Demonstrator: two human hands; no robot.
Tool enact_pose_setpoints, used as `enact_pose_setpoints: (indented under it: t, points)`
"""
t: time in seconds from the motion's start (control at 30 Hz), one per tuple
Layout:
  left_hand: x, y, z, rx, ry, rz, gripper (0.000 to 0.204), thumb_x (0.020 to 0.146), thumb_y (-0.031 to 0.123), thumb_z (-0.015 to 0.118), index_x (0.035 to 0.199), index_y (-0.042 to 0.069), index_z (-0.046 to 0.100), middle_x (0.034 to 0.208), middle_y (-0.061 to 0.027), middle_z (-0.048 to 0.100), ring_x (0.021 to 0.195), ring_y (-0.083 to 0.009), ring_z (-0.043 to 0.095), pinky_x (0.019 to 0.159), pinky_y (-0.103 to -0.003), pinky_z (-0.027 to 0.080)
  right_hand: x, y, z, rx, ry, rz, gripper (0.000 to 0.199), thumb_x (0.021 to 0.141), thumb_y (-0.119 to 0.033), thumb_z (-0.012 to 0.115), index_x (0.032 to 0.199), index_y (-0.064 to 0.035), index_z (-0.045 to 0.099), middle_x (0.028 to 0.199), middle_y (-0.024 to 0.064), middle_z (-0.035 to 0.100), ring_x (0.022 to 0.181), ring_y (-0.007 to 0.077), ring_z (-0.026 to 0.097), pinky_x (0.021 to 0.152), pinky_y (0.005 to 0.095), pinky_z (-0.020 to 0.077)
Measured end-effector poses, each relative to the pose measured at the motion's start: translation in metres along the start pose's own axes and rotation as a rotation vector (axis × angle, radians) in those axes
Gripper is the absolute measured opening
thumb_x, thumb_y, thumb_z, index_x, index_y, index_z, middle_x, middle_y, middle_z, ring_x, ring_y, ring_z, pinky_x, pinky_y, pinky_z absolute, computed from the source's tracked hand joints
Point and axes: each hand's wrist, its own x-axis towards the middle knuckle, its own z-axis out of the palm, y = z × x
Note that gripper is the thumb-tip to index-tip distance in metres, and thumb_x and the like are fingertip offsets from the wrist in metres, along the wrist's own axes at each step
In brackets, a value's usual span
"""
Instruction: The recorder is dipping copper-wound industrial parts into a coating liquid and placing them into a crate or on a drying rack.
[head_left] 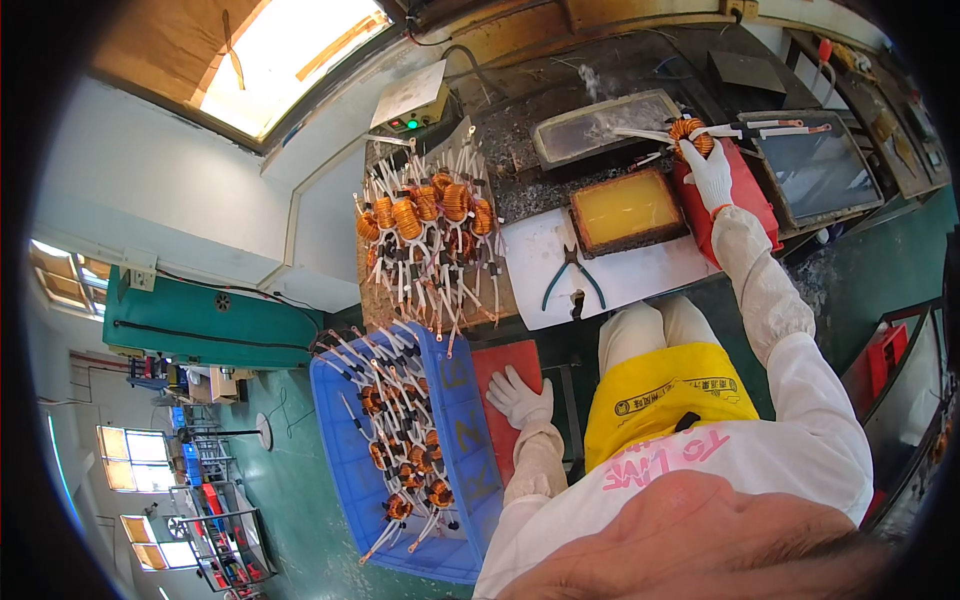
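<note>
My right hand (711,178) is closed around a copper-wound ring coil (690,138), whose white-sleeved leads reach out to both sides. It holds the coil above a red box (750,205), at the right end of a smoking metal tray (610,152). My left hand (520,398) lies with fingers spread on a red board (500,362), beside a blue crate (470,430). Both hands wear white gloves. More coils (408,480) with white leads fill the crate. Another heap of coils (408,218) sits on the bench to the left.
A tray of yellow material (635,243) stands in front of the smoking tray. Teal-handled pliers (571,275) rest on white paper (535,255). A dark rectangular pan (820,170) is at the right. A control box (412,105) with a green light stands at the back left.
</note>
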Motion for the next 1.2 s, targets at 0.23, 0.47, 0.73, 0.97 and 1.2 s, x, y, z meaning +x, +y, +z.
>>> enact_pose_setpoints:
  t: [0.23,0.47,0.73,0.97,1.2]
  points:
    - [0.0,-0.0011,0.0006,0.002,0.009,0.0,0.091,0.074,0.054,0.071,0.147,0.012,0.035,0.153,-0.0215,0.031,0.143,-0.0433,0.024,0.12,-0.057,0.01,-0.0025,-0.0017,0.0005,0.005,0.005,-0.008,0.068,0.08,-0.05,0.073,0.123,-0.0009,0.056,0.1,0.0153,0.071,0.062,0.0228,0.071,0.069,0.0331,0.0552]
    - [0.0002,-0.0005,0.0002,0.01,0.003,0.002,0.091,0.074,0.053,0.071,0.147,0.012,0.035,0.154,-0.0217,0.031,0.143,-0.0427,0.023,0.12,-0.056,0.01,-0.001,-0.001,0.0006,-0.001,0.019,-0.038,0.063,0.082,-0.045,0.073,0.121,0.0016,0.056,0.098,0.0134,0.07,0.056,0.0192,0.067,0.056,0.0295,0.0542]
    - [-0.0004,0.0,-0.0007,0.014,0.006,0.001,0.091,0.074,0.054,0.07,0.147,0.011,0.035,0.153,-0.022,0.031,0.143,-0.0423,0.024,0.12,-0.056,0.01,-0.0015,-0.0025,-0.0006,-0.001,0.005,-0.007,0.069,0.08,-0.049,0.073,0.124,0.0005,0.056,0.099,0.017,0.071,0.062,0.0237,0.071,0.069,0.0331,0.0554]
    - [0.0001,0.0005,-0.0023,-0.003,-0.002,-0.004,0.091,0.074,0.054,0.071,0.147,0.011,0.036,0.154,-0.0217,0.031,0.143,-0.0427,0.023,0.121,-0.056,0.01,-0.0019,-0.0022,-0.0003,-0.012,0.008,-0.019,0.07,0.08,-0.05,0.072,0.124,0.0018,0.055,0.098,0.0176,0.071,0.062,0.0249,0.071,0.069,0.0339,0.0552]
    - [0.0001,0.0005,-0.0022,0.002,-0.002,-0.007,0.091,0.074,0.053,0.071,0.147,0.011,0.036,0.154,-0.0215,0.031,0.143,-0.0426,0.023,0.121,-0.056,0.01,0.0002,0.001,0.0001,-0.007,0.006,-0.034,0.07,0.08,-0.05,0.072,0.124,0.0019,0.055,0.096,0.0179,0.071,0.062,0.0252,0.071,0.068,0.034,0.0551]
